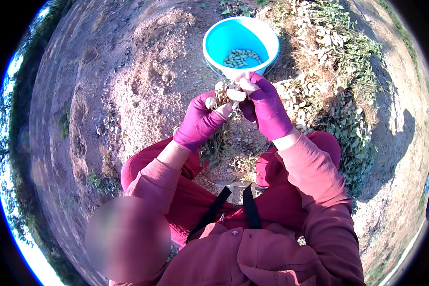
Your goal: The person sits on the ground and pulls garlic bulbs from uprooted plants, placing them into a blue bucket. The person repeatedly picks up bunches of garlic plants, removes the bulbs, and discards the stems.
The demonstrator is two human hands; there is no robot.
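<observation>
My left hand (pixel 204 119), in a purple fingerless glove, grips an uprooted peanut plant. Its leafy stems (pixel 214 144) hang down below that hand. Pale peanut pods (pixel 236 95) cluster at the roots, between my two hands. My right hand (pixel 266 103), gloved the same way, reaches into this cluster with thumb and fingers pinched on pods; its fingertips are partly hidden. Just beyond the hands stands a blue bucket (pixel 210 46) with a white rim, upright on the soil. Loose peanut pods (pixel 240 58) lie on the bucket's bottom.
A long heap of peanut plants (pixel 354 46) with pods attached runs along my right side. Dry, crumbly soil (pixel 146 107) spreads to the left. My bent legs (pixel 186 182) flank the ground before me. Scattered plant bits (pixel 245 164) lie between them.
</observation>
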